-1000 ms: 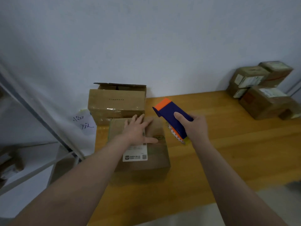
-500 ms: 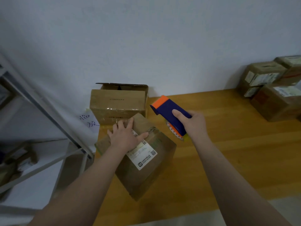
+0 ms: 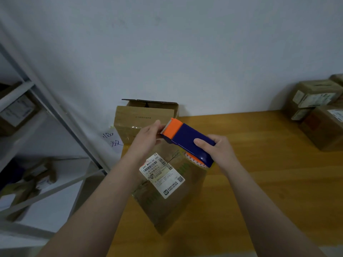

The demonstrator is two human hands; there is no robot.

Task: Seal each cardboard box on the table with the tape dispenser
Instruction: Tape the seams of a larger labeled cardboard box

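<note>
- Nearest cardboard box (image 3: 167, 206) lies skewed on the table (image 3: 259, 173), flaps closed, with a shipping label (image 3: 161, 175) on top; contents not visible.
- Right hand (image 3: 220, 151) grips the blue-and-orange tape dispenser (image 3: 187, 140), thumb laid on its blue top, holding it above the box's far end.
- Left hand (image 3: 148, 139) pinches the dispenser's orange toothed end.
- Open box (image 3: 144, 117) stands against the wall, flap raised; interior hidden.
- Labelled boxes (image 3: 315, 101) are stacked at the table's far right.
</note>
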